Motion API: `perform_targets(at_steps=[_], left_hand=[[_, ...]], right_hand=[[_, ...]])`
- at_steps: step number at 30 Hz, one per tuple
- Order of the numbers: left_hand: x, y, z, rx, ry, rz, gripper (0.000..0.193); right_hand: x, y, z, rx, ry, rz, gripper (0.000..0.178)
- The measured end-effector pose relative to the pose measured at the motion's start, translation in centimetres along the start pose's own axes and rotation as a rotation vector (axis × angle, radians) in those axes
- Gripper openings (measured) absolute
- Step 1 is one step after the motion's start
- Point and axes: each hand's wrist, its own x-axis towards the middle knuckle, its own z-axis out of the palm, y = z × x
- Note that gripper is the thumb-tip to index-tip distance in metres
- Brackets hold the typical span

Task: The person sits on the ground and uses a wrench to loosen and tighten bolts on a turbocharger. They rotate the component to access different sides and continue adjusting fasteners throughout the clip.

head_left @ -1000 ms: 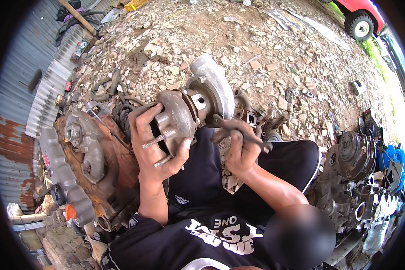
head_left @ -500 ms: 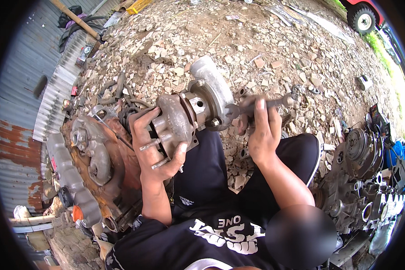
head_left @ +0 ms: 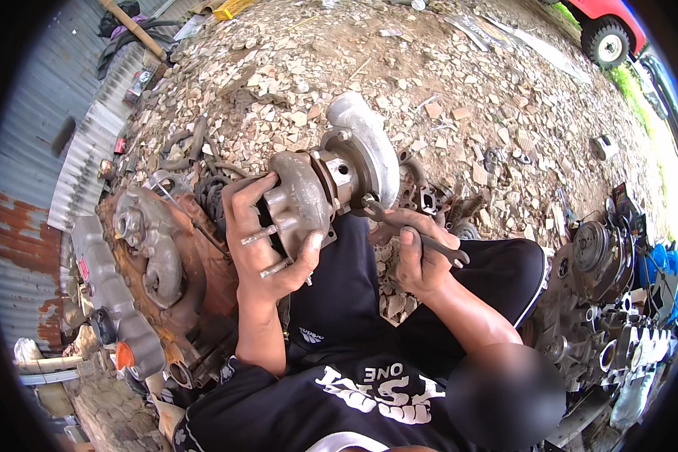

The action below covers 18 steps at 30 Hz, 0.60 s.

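A turbocharger with a rusty brown turbine housing and a pale aluminium compressor housing is held up above my lap. My left hand wraps round its turbine end, with threaded studs poking out between the fingers. In my right hand is a dark open-end spanner, pinched between thumb and fingers. One spanner jaw is at a bolt on the lower edge of the compressor housing. Whether the jaw is fully seated on the bolt head I cannot tell.
On my left lie a rusty engine part with a manifold and a grey valve cover, near a corrugated metal wall. More engine parts are heaped at right. Stony ground stretches ahead; a red vehicle stands far right.
My right hand has moved down and toward me, and the spanner has swung so its free end points lower right. My left hand still grips the turbocharger, which has shifted slightly.
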Motion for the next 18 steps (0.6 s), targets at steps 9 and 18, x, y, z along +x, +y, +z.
perform_targets(at_steps=[9,18], left_hand=[[0.5,0.4,0.1,0.068,-0.003,0.07,0.076],[1.0,0.8,0.2,0.105,-0.015,0.066,0.077]], right_hand=[[-2.6,1.1,2.4,-0.095,0.105,-0.015,0.033],[-3.3,-1.8,5.8,0.635,0.383,0.494,0.056]])
